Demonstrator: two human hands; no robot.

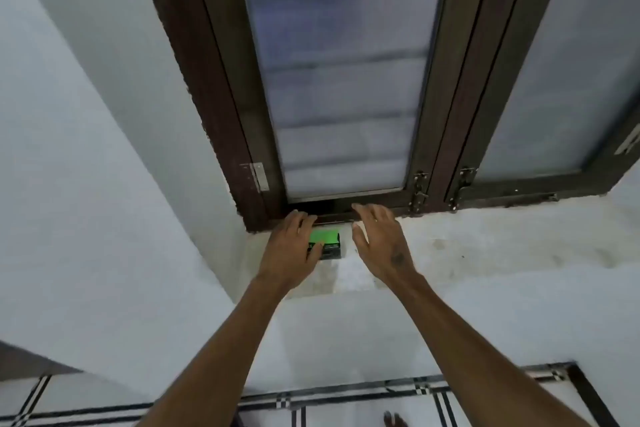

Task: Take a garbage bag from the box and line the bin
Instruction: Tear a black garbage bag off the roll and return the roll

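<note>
A small green and black box (328, 242) lies on the white window sill (485, 239), close to the left corner of the window. My left hand (290, 250) rests on the box's left side, its thumb lying over the front edge and its fingers reaching past the far edge. Just right of the box my right hand (379, 241) hovers with fingers spread, not touching it. No garbage bag and no bin are in view.
Behind the sill stands a dark brown window frame (440, 135) with frosted glass, shut, with latches at the bottom. A white wall closes in on the left. Below is a tiled floor (346, 406) with dark stripes and a bare foot (394, 419).
</note>
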